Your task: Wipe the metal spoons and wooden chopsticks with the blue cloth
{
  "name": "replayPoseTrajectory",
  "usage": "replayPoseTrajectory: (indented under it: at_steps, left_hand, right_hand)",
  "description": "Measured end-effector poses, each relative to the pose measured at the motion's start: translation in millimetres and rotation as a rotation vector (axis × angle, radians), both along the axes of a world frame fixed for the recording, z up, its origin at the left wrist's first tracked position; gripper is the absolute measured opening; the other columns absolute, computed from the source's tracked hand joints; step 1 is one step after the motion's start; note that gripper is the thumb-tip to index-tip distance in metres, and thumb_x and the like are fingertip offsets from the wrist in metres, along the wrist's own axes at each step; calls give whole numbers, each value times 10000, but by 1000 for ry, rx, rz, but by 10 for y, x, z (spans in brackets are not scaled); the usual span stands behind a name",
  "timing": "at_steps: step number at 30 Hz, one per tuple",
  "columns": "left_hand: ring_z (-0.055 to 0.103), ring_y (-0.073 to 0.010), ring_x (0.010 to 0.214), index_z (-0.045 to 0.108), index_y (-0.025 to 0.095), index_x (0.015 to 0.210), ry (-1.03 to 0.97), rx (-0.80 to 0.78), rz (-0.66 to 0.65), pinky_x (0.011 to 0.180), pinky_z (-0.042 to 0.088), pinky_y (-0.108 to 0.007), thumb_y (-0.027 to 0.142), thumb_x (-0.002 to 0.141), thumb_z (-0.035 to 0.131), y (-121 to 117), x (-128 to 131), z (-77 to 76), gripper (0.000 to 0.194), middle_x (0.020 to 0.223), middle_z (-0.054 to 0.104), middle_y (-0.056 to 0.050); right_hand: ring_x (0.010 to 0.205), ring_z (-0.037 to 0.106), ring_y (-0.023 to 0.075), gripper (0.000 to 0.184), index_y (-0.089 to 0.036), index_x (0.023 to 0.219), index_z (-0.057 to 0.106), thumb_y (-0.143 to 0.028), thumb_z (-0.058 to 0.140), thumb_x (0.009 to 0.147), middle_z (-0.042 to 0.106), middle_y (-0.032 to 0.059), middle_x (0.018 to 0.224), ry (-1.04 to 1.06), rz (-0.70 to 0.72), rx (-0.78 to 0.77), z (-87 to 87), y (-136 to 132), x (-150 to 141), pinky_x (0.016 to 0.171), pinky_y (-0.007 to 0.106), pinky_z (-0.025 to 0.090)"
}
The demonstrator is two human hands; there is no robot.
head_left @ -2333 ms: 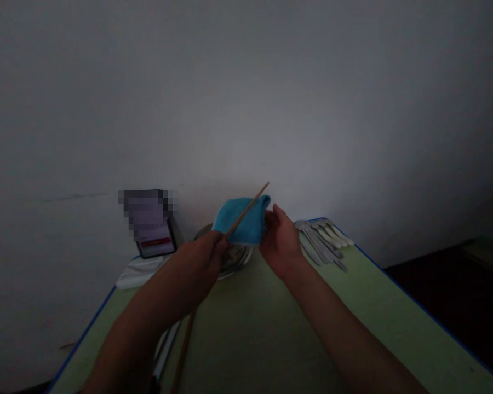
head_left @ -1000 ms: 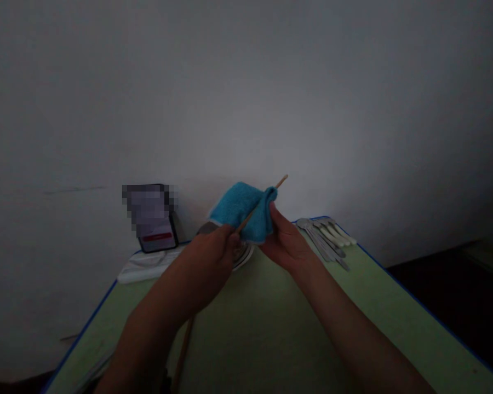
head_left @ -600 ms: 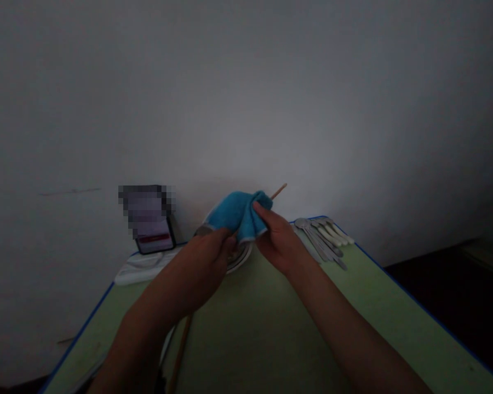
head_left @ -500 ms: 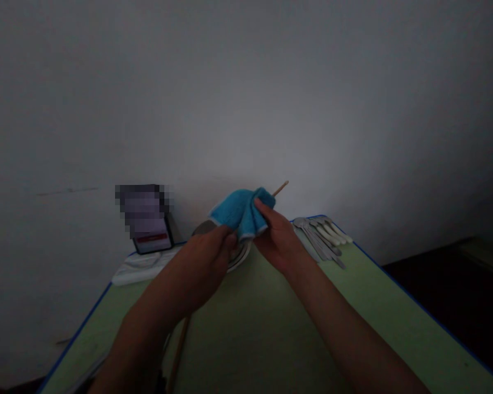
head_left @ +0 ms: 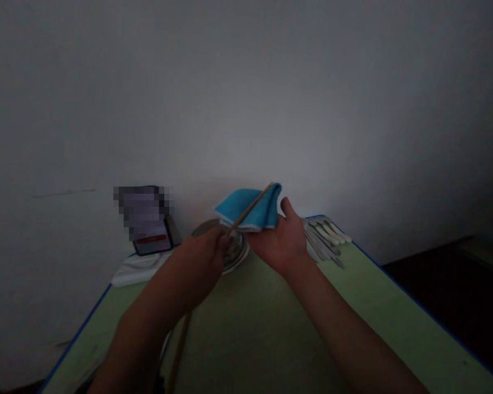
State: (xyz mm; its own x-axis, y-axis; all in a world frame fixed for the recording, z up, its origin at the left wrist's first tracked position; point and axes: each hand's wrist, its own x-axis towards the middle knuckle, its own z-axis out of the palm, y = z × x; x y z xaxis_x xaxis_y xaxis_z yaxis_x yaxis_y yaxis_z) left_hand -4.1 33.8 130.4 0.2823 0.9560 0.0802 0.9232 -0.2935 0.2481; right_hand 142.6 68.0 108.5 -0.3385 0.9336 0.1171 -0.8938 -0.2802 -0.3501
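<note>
My left hand (head_left: 207, 251) is closed around the near end of a thin wooden chopstick (head_left: 250, 209), which slants up and to the right. Beneath the stick a blue cloth (head_left: 240, 203) with a pale edge lies folded across the fingers of my right hand (head_left: 277, 241). That hand holds the cloth from below, palm up, its thumb lifted away from the fabric. The cloth hides most of the right fingers. Below and behind my left hand stands a round dish (head_left: 240, 257) with a pale rim, partly covered; its contents are too dark to make out.
Several spoons and other cutlery (head_left: 324, 238) lie at the table's back right. A phone or tablet (head_left: 152, 224) leans at the back left on a white object (head_left: 135, 268). A brown stick (head_left: 181, 345) lies near my left forearm on the green table (head_left: 267, 328).
My right thumb has lifted off and the cloth has opened out, baring the chopstick that it was wrapped around. The chopstick's tip has shifted slightly left.
</note>
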Motion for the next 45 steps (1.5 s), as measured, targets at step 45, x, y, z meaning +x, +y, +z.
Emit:
replayPoseTrajectory:
  at_steps: [45]
  left_hand:
    - [587, -181, 604, 500, 185, 757, 103, 37, -110, 559, 364, -279, 246, 882, 263, -47, 13, 31, 275, 717, 621, -54]
  right_hand:
    - [632, 603, 111, 90, -182, 803, 610, -247, 563, 762, 654, -32, 671, -303, -243, 65, -271, 70, -204, 679, 260, 488]
